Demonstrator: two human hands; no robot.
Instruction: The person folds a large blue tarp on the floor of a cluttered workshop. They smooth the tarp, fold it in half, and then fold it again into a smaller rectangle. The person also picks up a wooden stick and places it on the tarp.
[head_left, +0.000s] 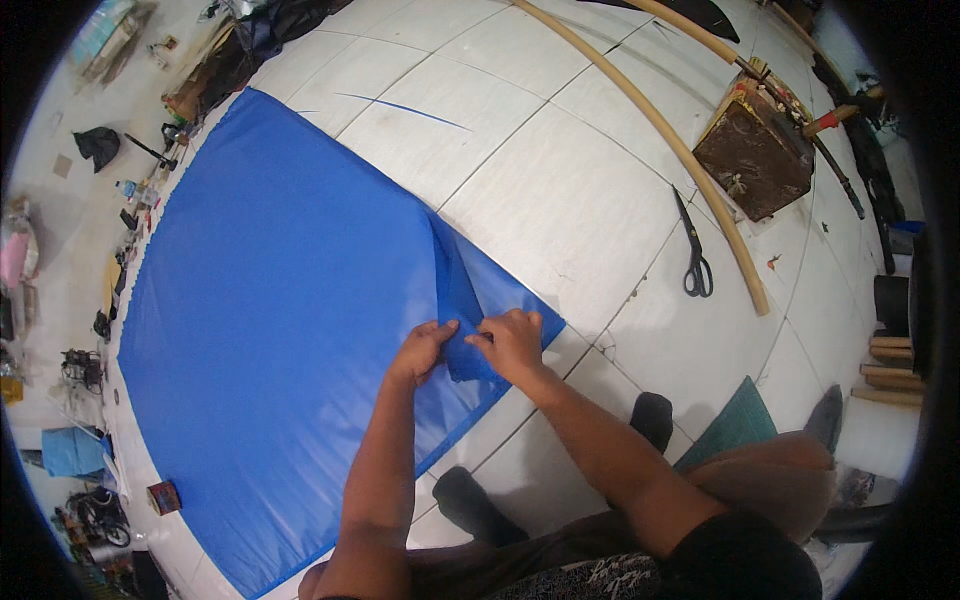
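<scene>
While fingers (436, 336) pinch its fold (450, 275), blue sheet (280, 270), spread beneath

tiles (560, 200) passable, scissors (693, 249) rightward, left clutter (82, 370) unclear

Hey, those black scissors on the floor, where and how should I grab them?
Take the looped handles, probably with the right hand coming from your near side. The black scissors lie on the white tiles, loops toward you and blades pointing away, so that should keep you clear of the tips.
</scene>
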